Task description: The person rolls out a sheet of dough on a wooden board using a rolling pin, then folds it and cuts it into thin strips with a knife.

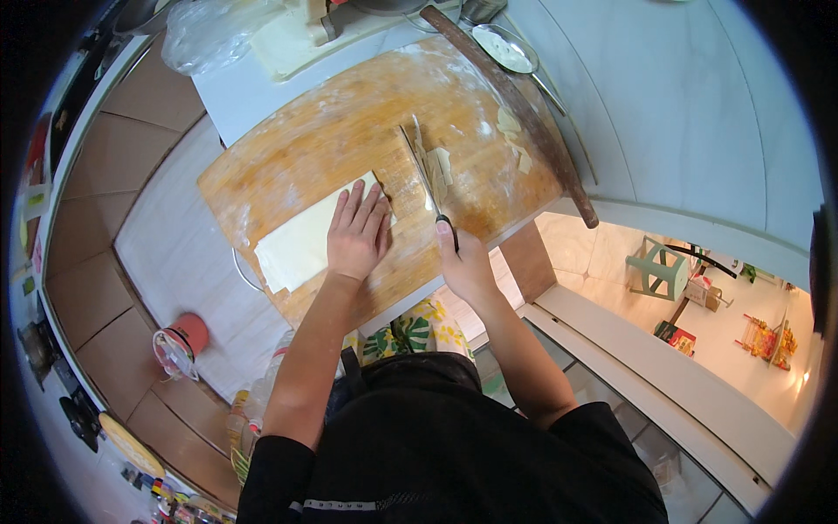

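A folded slab of pale dough (298, 245) lies on a floured wooden board (314, 144). My left hand (359, 229) rests flat on its right part, fingers pointing to the far end. In my right hand (466, 265) is the black handle of a kitchen knife (422, 170), whose blade points away from me. The blade stands apart from the slab, to its right. Thin cut dough strips (440, 171) lie right beside the blade, on its far side from the slab. Part of the slab is hidden under my left hand.
A long wooden rolling pin (517, 105) lies along the board's right side. Beyond it sits a metal ladle of flour (504, 49). Dough scraps (510, 128) lie near the pin. A clear plastic bag (206, 39) is at the back left. A red bucket (186, 334) stands on the floor.
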A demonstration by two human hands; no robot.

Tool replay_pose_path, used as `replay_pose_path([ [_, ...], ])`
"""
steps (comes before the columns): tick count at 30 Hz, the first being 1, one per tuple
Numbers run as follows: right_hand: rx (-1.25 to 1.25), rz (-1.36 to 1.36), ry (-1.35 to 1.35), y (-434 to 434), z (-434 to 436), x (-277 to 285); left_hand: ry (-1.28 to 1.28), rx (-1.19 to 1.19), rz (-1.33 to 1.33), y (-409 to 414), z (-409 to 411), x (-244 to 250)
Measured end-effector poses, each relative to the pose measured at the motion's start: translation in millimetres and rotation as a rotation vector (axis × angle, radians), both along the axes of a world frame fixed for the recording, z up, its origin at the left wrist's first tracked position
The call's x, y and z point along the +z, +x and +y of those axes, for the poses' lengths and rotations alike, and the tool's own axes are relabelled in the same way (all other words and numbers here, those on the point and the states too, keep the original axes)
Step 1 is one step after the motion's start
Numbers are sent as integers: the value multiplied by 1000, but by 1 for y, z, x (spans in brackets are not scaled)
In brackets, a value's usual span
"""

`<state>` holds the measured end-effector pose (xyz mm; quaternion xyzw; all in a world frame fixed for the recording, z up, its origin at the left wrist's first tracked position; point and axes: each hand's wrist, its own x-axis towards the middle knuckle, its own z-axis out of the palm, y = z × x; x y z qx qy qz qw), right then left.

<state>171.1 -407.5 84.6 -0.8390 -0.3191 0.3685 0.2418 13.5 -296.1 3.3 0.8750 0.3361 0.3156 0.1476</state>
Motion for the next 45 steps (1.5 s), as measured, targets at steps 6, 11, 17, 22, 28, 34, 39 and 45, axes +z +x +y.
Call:
replay_pose_path([
  [6,96,101,106,-26,-22,17,26,27,2,-5,-3,-3],
  [11,114,117,87,-43,-28,4,-7,26,50,-6,-4,-2],
  [17,112,111,84,-42,-21,2,-19,-14,114,-8,-3,-3],
  [22,90,80,168,-48,-22,-1,-51,-4,157,-4,-6,-5],
  [28,51,109,55,-53,-22,-3,-53,-26,207,-3,-7,-3],
  [34,50,73,138,-55,3,-20,-58,-37,180,-4,-8,-7],
  [39,51,318,34,-34,-5,-4,8,-22,193,-3,-6,-6],
  [45,-17,181,97,-52,-23,-17,-50,-44,211,-4,-7,-7],
])
